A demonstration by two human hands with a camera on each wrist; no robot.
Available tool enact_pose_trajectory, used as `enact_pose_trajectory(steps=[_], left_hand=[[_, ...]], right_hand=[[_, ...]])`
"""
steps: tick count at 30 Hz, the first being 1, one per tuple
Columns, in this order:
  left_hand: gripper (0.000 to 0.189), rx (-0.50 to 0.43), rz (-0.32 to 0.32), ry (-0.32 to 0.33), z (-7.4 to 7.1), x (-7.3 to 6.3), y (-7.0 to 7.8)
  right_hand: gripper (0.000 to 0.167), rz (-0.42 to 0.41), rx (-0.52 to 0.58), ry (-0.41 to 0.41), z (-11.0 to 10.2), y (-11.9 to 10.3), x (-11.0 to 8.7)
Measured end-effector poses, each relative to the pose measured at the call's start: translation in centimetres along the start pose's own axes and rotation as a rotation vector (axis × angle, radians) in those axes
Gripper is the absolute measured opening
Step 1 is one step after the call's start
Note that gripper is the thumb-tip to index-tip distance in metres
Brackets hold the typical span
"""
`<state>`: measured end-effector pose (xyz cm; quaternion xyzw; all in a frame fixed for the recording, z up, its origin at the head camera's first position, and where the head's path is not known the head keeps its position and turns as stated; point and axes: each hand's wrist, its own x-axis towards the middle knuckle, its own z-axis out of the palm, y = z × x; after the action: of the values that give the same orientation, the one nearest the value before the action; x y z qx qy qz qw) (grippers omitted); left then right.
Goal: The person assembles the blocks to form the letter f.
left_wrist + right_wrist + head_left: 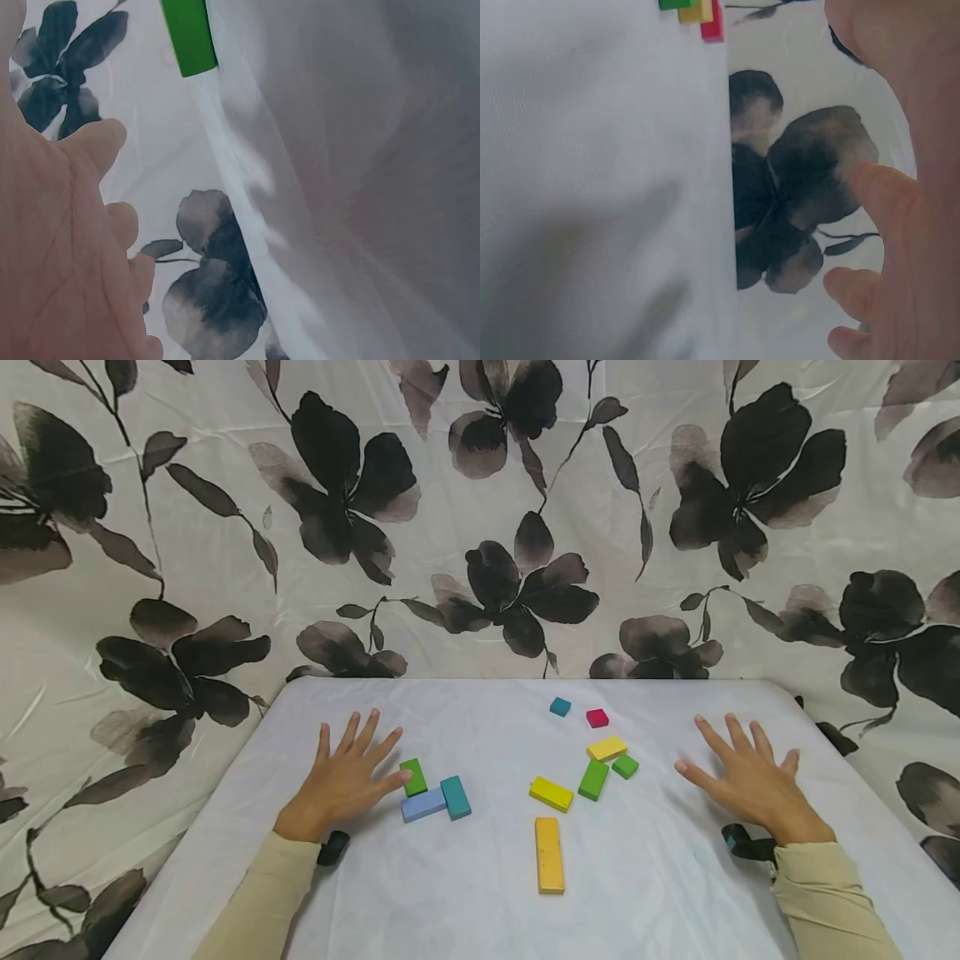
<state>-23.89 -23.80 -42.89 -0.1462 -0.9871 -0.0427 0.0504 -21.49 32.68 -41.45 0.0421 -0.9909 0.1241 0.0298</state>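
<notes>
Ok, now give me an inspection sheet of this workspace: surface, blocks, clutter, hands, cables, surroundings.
Surface: white-covered table, faintly creased.
Blocks: ten counted. At left, a green block, blue block and teal block lie close together; farther right, a small teal-blue block, red block, three yellow blocks and two more green blocks.
Clutter: nothing seen.
Left hand: fingers spread, holding nothing; thumb overlaps the green block in the head view, contact unclear.
Right hand: fingers spread, holding nothing.
Cables: nothing seen.
Surroundings: floral cloth behind the table and at its sides.
</notes>
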Motion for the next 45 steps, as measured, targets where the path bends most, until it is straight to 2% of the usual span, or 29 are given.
enact_pose_trajectory(steps=[7,23,31,36,45], left_hand=[[0.088,0.004,0.009,-0.005,0.2,0.1,0.3],[0.087,0.01,0.018,-0.015,0.4,0.2,1.4],[0.087,-0.022,0.041,-0.004,0.3,0.3,2.1],[0.09,-0.028,0.033,-0.015,0.3,0.3,2.4],[0.084,-0.03,0.052,-0.004,0.3,0.3,2.8]], right_hand=[[0.094,-0.007,-0.023,-0.022,0.2,-0.5,0.3],[0.094,-0.06,-0.026,0.011,0.7,-2.2,0.2],[0.095,-0.069,-0.047,0.011,1.0,-3.2,0.2],[0.095,-0.08,-0.048,0.003,1.2,-3.7,0.3],[0.089,-0.141,-0.038,0.032,1.8,-4.3,0.2]])
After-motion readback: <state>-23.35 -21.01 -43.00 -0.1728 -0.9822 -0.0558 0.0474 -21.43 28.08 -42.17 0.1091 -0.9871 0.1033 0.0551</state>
